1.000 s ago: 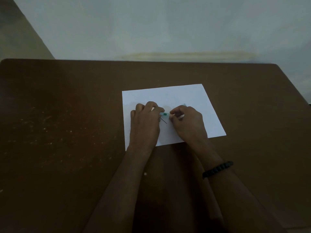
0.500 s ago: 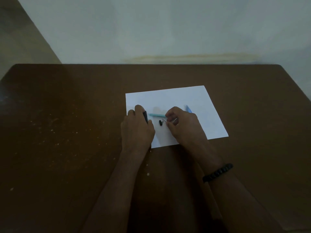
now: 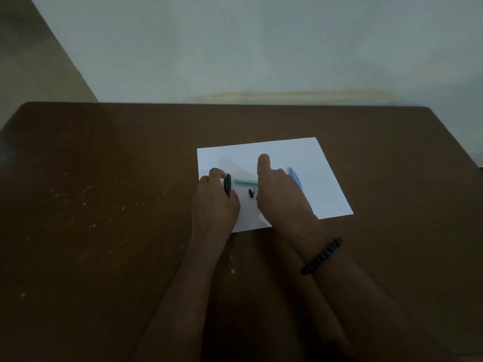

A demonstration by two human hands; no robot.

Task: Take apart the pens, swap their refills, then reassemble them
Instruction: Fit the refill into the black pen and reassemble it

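A white sheet of paper [image 3: 292, 155] lies on the brown table. My left hand [image 3: 215, 202] is closed around a dark pen part [image 3: 228, 184] that sticks up past its fingers. A teal pen piece [image 3: 245, 182] lies on the paper between my hands, with a small dark cap-like piece [image 3: 251, 193] just below it and a thin dark refill tip beside that. My right hand [image 3: 278, 190] hovers over the paper with its index finger stretched forward; what its other fingers hold is hidden. A blue pen [image 3: 296, 178] lies partly under that hand's right side.
The brown table [image 3: 104, 205] has pale specks on its left half and a small white crumb [image 3: 232, 271] near my left forearm. A black bead bracelet [image 3: 321, 256] sits on my right wrist. A pale wall rises behind the table's far edge.
My hands drew apart, leaving the teal piece and small dark piece on the paper. My left hand moved left with the dark pen part. My right index finger has stretched forward.
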